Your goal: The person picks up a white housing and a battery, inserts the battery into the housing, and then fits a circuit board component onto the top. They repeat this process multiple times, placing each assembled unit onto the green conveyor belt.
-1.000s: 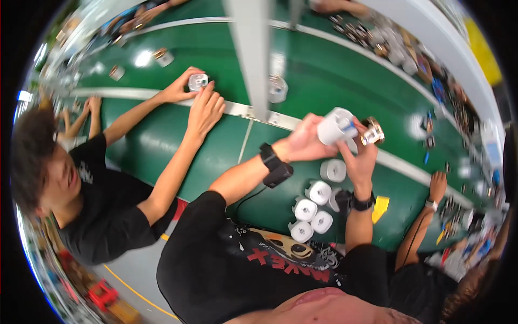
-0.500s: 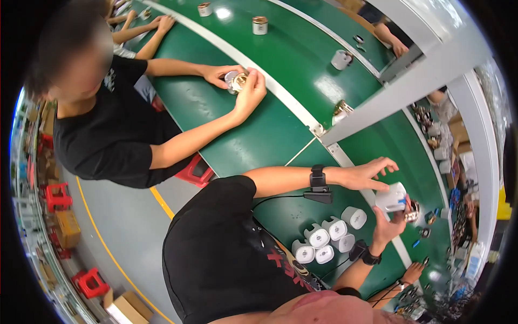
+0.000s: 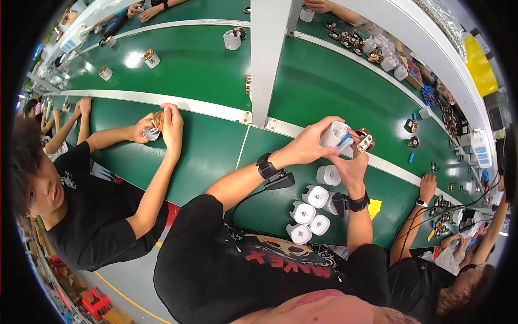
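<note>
My left hand (image 3: 306,144) is closed around a white plastic cup-shaped housing (image 3: 335,131), tilted with its open side showing. Inside it lies a blue piece (image 3: 344,141), with something red beside it. A round copper-and-black part (image 3: 366,139) with a pale plate on its face is at the housing's mouth. My right hand (image 3: 352,164) grips this part from below; its fingertips are partly hidden. Below my hands, several white housings (image 3: 304,213) stand grouped on the green table, the closest one (image 3: 328,175) under my left hand.
A grey post (image 3: 265,65) rises beyond my left hand from a pale rail (image 3: 216,110). Beyond it, a green belt (image 3: 189,59) carries housings. A co-worker at left holds a copper-coloured part (image 3: 157,121); another's hand (image 3: 428,186) rests at right. A yellow card (image 3: 374,208) lies near my right wrist.
The view has turned to the right. My left hand, open beside the housing before, has closed on it. My right hand has shifted to the copper-and-black part.
</note>
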{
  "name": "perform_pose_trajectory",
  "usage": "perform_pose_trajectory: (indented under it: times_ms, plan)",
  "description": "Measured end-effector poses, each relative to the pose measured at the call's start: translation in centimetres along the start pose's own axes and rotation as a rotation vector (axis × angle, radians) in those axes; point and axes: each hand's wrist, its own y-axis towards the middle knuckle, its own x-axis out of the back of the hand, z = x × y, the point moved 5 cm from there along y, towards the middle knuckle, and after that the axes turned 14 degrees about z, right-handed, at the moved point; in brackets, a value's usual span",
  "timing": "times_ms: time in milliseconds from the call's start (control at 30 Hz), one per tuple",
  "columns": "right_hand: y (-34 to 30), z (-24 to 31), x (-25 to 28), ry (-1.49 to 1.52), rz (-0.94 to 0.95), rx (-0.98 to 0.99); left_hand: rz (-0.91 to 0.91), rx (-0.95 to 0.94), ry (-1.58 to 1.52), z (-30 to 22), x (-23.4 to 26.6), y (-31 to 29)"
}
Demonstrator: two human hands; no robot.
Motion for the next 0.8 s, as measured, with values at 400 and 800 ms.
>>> perform_pose_trajectory:
  times_ms: [400, 800]
  plan:
    - [2.0, 0.4, 1.3, 0.035, 0.020, -0.057, -0.007, 0.018, 0.002, -1.5, 0.4, 1.4]
    - [-0.9, -1.4, 0.6, 0.077, -0.069, -0.041, -0.001, 0.059, 0.104, 0.0, -1.2, 0.8]
